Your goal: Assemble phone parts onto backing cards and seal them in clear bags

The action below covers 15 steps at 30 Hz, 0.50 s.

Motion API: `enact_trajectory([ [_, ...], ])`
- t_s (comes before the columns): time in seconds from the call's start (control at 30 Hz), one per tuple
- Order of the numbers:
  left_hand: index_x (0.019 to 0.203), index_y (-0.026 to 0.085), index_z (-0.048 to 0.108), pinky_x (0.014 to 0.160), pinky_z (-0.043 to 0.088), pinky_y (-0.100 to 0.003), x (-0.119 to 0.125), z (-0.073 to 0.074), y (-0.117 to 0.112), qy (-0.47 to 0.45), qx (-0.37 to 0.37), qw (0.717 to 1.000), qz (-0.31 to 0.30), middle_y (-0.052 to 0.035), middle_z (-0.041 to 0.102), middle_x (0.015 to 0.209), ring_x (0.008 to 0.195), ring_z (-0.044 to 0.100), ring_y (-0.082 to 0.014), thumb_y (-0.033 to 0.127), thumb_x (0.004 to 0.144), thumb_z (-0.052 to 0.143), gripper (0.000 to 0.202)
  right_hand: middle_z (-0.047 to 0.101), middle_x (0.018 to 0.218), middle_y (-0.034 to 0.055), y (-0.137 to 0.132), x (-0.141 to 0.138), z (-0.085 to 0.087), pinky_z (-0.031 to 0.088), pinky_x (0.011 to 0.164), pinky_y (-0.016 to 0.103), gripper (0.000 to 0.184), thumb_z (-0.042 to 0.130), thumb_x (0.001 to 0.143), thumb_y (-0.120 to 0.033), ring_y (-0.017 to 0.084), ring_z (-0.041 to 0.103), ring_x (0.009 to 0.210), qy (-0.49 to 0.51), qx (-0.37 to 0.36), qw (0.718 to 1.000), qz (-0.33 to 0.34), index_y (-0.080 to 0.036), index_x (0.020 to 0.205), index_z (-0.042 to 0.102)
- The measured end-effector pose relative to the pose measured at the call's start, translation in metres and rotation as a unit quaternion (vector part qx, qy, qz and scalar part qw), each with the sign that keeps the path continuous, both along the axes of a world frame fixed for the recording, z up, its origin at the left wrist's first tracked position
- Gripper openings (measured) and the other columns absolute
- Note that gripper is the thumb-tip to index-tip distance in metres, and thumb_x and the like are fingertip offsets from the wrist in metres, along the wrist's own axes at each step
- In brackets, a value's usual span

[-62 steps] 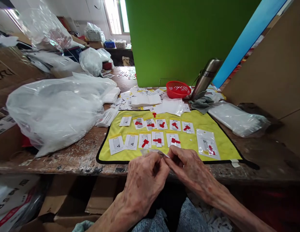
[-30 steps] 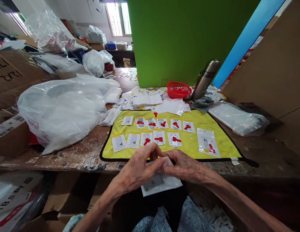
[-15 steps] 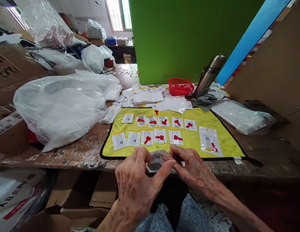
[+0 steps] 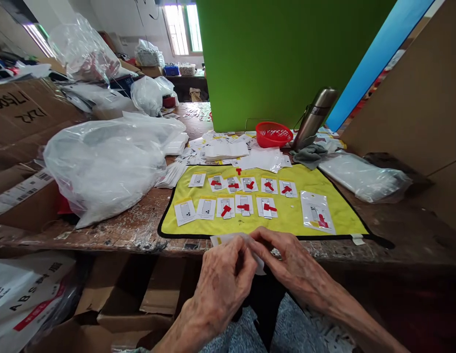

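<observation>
Just over the table's front edge, my left hand (image 4: 226,279) and my right hand (image 4: 286,260) pinch a small whitish plastic bag (image 4: 226,238) between them. A yellow patch shows at its left end; my fingers cover most of the rest. Beyond them, a yellow cloth (image 4: 282,228) with black edging carries two rows of printed cards (image 4: 205,209). On many cards lies a small red tab (image 4: 244,207). At the cloth's right, a flat clear packet (image 4: 316,203) holds a card and a red piece. One loose red tab (image 4: 238,171) rests near the back edge.
A large translucent bag (image 4: 106,166) bulges at left before a cardboard box (image 4: 25,108). Behind the cloth are paper stacks (image 4: 226,149), a red basket (image 4: 274,142), a steel flask (image 4: 316,117) and a grey cloth (image 4: 309,154). A green panel (image 4: 286,63) stands behind.
The bag has turned in my hands, its whitish end now sticking out to the left. My left hand has shifted right, its fingers drawn into a pinch. The camera view has swung slightly left.
</observation>
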<state>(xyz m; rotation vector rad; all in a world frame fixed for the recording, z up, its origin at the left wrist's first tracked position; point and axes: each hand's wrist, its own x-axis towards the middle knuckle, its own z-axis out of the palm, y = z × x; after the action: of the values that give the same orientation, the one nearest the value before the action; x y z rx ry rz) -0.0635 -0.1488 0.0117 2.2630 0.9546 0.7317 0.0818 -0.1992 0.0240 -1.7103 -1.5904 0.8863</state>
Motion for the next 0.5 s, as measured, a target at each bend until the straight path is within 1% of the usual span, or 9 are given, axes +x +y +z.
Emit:
enact_trajectory([
  [0.1,0.063,0.020,0.036,0.050,0.032,-0.021,0.000,-0.003,-0.004,-0.003,0.010,1.000,-0.024,0.0042,0.042,0.055,0.047,0.039,-0.0088,0.016,0.084,0.038,0.022,0.060,0.079,0.0034,-0.001,-0.002,-0.006,0.042,0.074,0.032,0.016,0.045,0.089,-0.031,0.018,0.055,0.077,-0.068,0.021,0.997,-0.021,-0.022,0.077,0.050],
  [0.17,0.063,0.020,0.035,0.050,0.032,-0.021,-0.001,-0.007,-0.006,-0.004,0.024,0.999,-0.027,0.0040,0.043,0.055,0.047,0.039,-0.0087,0.015,0.084,0.038,0.023,0.055,0.071,0.0009,0.002,-0.004,-0.013,0.040,0.067,0.030,0.018,0.045,0.087,-0.029,0.016,0.050,0.069,-0.078,0.005,0.997,-0.012,-0.021,0.071,0.045],
  [0.23,0.062,0.020,0.035,0.049,0.030,-0.022,-0.003,-0.010,-0.008,0.005,0.031,0.999,-0.032,0.0042,0.042,0.054,0.046,0.038,-0.0086,0.014,0.083,0.039,0.023,0.049,0.064,-0.0016,0.006,-0.005,-0.020,0.036,0.060,0.027,0.021,0.046,0.085,-0.028,0.014,0.044,0.063,-0.047,-0.034,0.998,0.026,-0.021,0.066,0.041],
  [0.33,0.061,0.020,0.038,0.050,0.030,-0.023,-0.009,-0.010,-0.005,0.019,0.027,0.999,-0.040,0.0039,0.045,0.054,0.047,0.041,-0.0093,0.014,0.083,0.041,0.023,0.045,0.064,-0.0032,0.011,-0.005,-0.028,0.033,0.056,0.025,0.023,0.046,0.084,-0.029,0.011,0.039,0.061,0.067,-0.071,0.990,0.102,-0.019,0.065,0.040],
  [0.37,0.064,0.019,0.043,0.053,0.033,-0.023,-0.011,-0.008,-0.003,0.020,0.026,0.999,-0.035,0.0028,0.050,0.057,0.052,0.046,-0.0105,0.016,0.085,0.042,0.021,0.045,0.065,-0.0033,0.011,-0.005,-0.029,0.032,0.056,0.024,0.023,0.046,0.085,-0.030,0.011,0.038,0.061,0.095,-0.069,0.986,0.116,-0.019,0.066,0.041],
  [0.43,0.076,0.019,0.053,0.067,0.040,-0.027,-0.017,-0.001,0.005,0.019,0.023,0.999,-0.015,-0.0014,0.059,0.073,0.070,0.054,-0.0150,0.024,0.087,0.046,0.014,0.044,0.067,-0.0036,0.012,-0.003,-0.028,0.031,0.056,0.023,0.024,0.045,0.087,-0.031,0.010,0.037,0.062,0.111,-0.056,0.985,0.122,-0.018,0.067,0.042],
  [0.47,0.083,0.018,0.056,0.074,0.041,-0.030,-0.019,0.002,0.010,0.021,0.009,1.000,-0.015,-0.0032,0.062,0.082,0.079,0.055,-0.0172,0.027,0.088,0.046,0.014,0.043,0.066,-0.0039,0.011,-0.002,-0.027,0.031,0.056,0.023,0.025,0.046,0.087,-0.032,0.010,0.036,0.061,0.105,-0.052,0.986,0.122,-0.018,0.067,0.042],
  [0.5,0.087,0.018,0.057,0.078,0.041,-0.031,-0.021,0.005,0.015,0.024,-0.019,0.999,-0.027,-0.0041,0.062,0.087,0.084,0.055,-0.0182,0.030,0.089,0.046,0.016,0.042,0.065,-0.0042,0.011,-0.001,-0.025,0.030,0.055,0.023,0.026,0.048,0.086,-0.033,0.009,0.035,0.060,0.100,-0.055,0.986,0.121,-0.018,0.066,0.042],
])
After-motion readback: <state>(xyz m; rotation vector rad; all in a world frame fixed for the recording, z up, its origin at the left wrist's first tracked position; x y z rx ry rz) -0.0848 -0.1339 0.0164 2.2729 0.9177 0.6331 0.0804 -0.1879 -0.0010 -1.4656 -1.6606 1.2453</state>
